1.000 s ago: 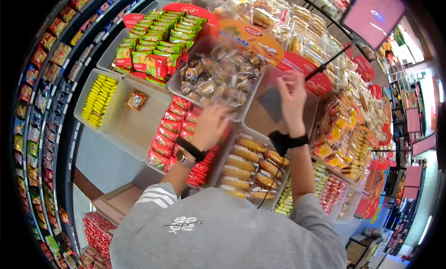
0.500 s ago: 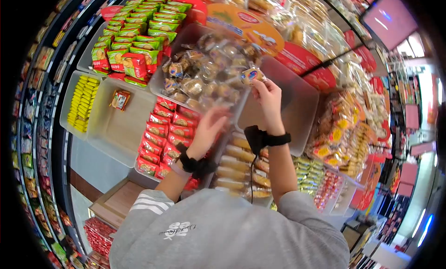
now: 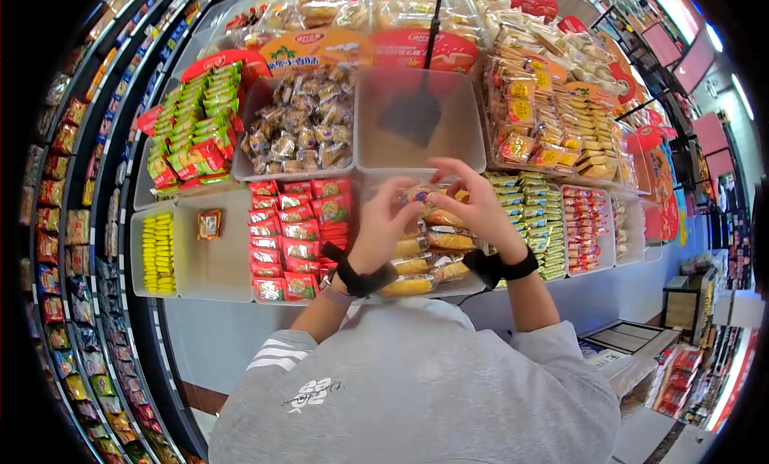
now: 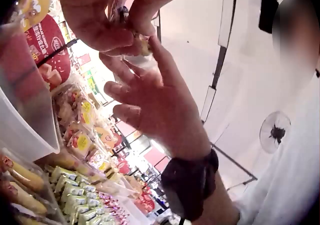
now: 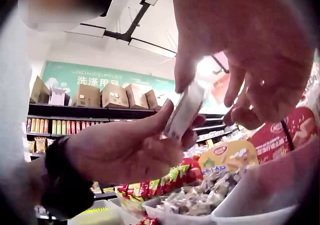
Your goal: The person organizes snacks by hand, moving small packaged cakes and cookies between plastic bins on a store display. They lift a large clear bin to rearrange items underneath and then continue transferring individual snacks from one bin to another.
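Observation:
In the head view both hands meet in front of the chest, over a bin of long yellow-wrapped cakes (image 3: 423,264). A small wrapped snack packet (image 3: 422,194) is pinched between them. My left hand (image 3: 403,201) holds its left end between thumb and fingers. On the packet's other end are the thumb and forefinger of my right hand (image 3: 448,188), its other fingers spread. The right wrist view shows the pale packet (image 5: 185,109) standing on edge between left thumb and right fingertips. In the left wrist view the packet (image 4: 142,44) is mostly hidden by fingers.
Behind the hands a clear bin of wrapped sweets (image 3: 296,132) stands beside a nearly bare clear bin (image 3: 460,112). Red packets (image 3: 292,232) fill the bin to the left, then comes a bin holding one packet (image 3: 210,224). Stocked shelves (image 3: 72,224) run along the left.
My right hand lifted a packet from the bin of wrapped sweets and brought it down to my chest. My left hand left the bin's front edge and joined it on the packet.

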Tool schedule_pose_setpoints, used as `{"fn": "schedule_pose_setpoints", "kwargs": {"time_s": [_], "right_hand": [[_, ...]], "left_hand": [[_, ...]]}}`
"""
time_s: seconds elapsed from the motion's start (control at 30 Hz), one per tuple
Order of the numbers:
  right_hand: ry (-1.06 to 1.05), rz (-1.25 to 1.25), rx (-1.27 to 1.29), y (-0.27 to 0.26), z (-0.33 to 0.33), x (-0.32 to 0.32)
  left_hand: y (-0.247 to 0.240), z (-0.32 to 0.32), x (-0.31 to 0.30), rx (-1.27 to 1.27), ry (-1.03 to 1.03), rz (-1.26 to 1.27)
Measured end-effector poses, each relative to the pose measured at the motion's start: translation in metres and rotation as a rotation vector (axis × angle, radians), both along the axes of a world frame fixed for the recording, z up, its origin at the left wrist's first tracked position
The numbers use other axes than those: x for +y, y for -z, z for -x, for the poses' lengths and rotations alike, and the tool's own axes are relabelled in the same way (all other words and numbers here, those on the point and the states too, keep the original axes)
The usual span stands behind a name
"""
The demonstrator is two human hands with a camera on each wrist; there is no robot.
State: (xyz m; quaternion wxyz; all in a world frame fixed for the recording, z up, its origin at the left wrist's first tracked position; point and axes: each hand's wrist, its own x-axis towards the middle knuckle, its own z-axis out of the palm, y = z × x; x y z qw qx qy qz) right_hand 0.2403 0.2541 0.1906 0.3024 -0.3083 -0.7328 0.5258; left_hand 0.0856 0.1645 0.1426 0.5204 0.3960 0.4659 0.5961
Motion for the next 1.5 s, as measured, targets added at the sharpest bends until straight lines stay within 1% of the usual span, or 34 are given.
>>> {"fn": "schedule_pose_setpoints", "kwargs": {"time_s": [0.03, 0.07, 0.1, 0.17, 0.2, 0.23, 0.27, 0.3, 0.37, 0.4, 0.43, 0.47, 0.5, 0.53, 0.57, 0.63, 0.67, 0.7, 0.77, 0.8, 0.87, 0.9, 0.97, 1.0, 1.03, 1.1, 1.17, 1.2, 1.27, 1.3, 1.37, 1.4, 1.43, 1.5], "right_hand": [[-0.095, -0.158, -0.167, -0.006, -0.006, 0.006], [-0.139, -0.136, -0.240, -0.016, -0.012, 0.010], [-0.136, -0.146, -0.225, -0.029, -0.014, 0.012], [-0.152, -0.215, -0.318, -0.053, -0.014, 0.019], [-0.162, -0.279, -0.274, -0.060, -0.012, 0.025], [-0.170, -0.281, -0.276, -0.064, -0.009, 0.037], [-0.132, -0.427, -0.190, -0.068, -0.003, 0.052], [-0.097, -0.569, -0.104, -0.073, 0.003, 0.066], [-0.001, -0.414, -0.164, -0.107, 0.017, 0.093], [-0.015, -0.415, -0.171, -0.108, 0.026, 0.112], [0.020, -0.402, -0.143, -0.108, 0.037, 0.132], [0.054, -0.388, -0.115, -0.106, 0.050, 0.151], [0.040, -0.386, -0.120, -0.090, 0.064, 0.172], [-0.035, -0.404, -0.153, -0.055, 0.077, 0.197], [-0.109, -0.411, -0.189, -0.015, 0.088, 0.216], [-0.076, -0.148, -0.311, 0.068, 0.116, 0.237], [-0.071, -0.148, -0.298, 0.112, 0.126, 0.244], [-0.063, -0.155, -0.278, 0.149, 0.140, 0.252], [-0.028, -0.120, -0.139, 0.190, 0.160, 0.251], [-0.029, -0.121, -0.143, 0.218, 0.172, 0.265], [0.134, -0.067, -0.161, 0.278, 0.181, 0.279], [0.130, -0.049, -0.176, 0.292, 0.185, 0.283], [0.307, 0.148, -0.061, 0.316, 0.193, 0.288], [0.308, 0.163, -0.072, 0.319, 0.195, 0.286], [0.350, 0.155, -0.072, 0.314, 0.195, 0.283], [0.393, 0.150, -0.089, 0.299, 0.195, 0.280], [0.457, -0.080, -0.317, 0.290, 0.194, 0.274], [0.458, -0.073, -0.322, 0.294, 0.191, 0.274], [0.374, -0.021, -0.144, 0.295, 0.187, 0.276], [0.358, -0.030, -0.141, 0.287, 0.185, 0.277], [0.235, 0.220, 0.029, 0.255, 0.182, 0.271], [0.161, 0.218, -0.003, 0.223, 0.184, 0.262], [0.134, 0.217, -0.010, 0.195, 0.189, 0.253], [-0.123, 0.176, 0.085, 0.151, 0.192, 0.237]], "left_hand": [[-0.007, -0.004, -0.002, 0.078, -0.015, 0.001], [-0.011, -0.008, -0.002, 0.094, -0.012, -0.009], [-0.014, -0.011, 0.000, 0.053, -0.013, -0.035], [-0.018, -0.013, 0.005, 0.016, -0.020, -0.066], [-0.019, -0.013, 0.009, 0.075, -0.083, -0.109], [-0.018, -0.013, 0.015, 0.128, -0.147, -0.150], [-0.013, -0.013, 0.022, 0.147, -0.218, -0.158], [0.003, -0.010, 0.028, 0.138, -0.231, -0.155], [0.035, -0.002, 0.040, 0.353, -0.225, -0.066], [0.039, 0.000, 0.043, 0.390, -0.235, -0.037], [0.046, 0.002, 0.045, 0.381, -0.246, -0.030], [0.056, 0.006, 0.047, 0.483, -0.241, -0.059], [0.064, 0.010, 0.051, 0.588, -0.235, -0.090], [0.064, 0.014, 0.055, 0.667, -0.231, -0.087], [0.067, 0.020, 0.062, 0.659, -0.238, -0.073], [0.077, 0.028, 0.078, 0.887, -0.232, -0.130], [0.084, 0.031, 0.088, 0.954, -0.211, -0.111], [0.097, 0.033, 0.097, 0.956, -0.207, -0.103], [0.127, 0.037, 0.116, 1.071, -0.273, -0.151], [0.128, 0.040, 0.120, 1.062, -0.247, -0.114], [0.124, 0.040, 0.124, 1.039, -0.264, -0.062], [0.125, 0.038, 0.125, 1.014, -0.285, -0.060], [0.132, 0.035, 0.124, 1.092, -0.290, -0.059], [0.131, 0.035, 0.125, 1.116, -0.265, -0.035], [0.133, 0.035, 0.125, 1.106, -0.255, -0.021], [0.136, 0.032, 0.125, 1.208, -0.260, -0.016], [0.134, 0.032, 0.123, 1.205, -0.243, -0.002], [0.132, 0.034, 0.123, 1.210, -0.232, -0.007], [0.133, 0.034, 0.122, 1.195, -0.225, -0.024], [0.134, 0.035, 0.121, 1.196, -0.245, -0.021], [0.135, 0.036, 0.121, 1.114, -0.212, -0.060], [0.132, 0.036, 0.120, 1.112, -0.242, -0.043], [0.128, 0.039, 0.122, 1.061, -0.224, -0.036], [0.120, 0.041, 0.121, 0.998, -0.219, -0.022]]}}
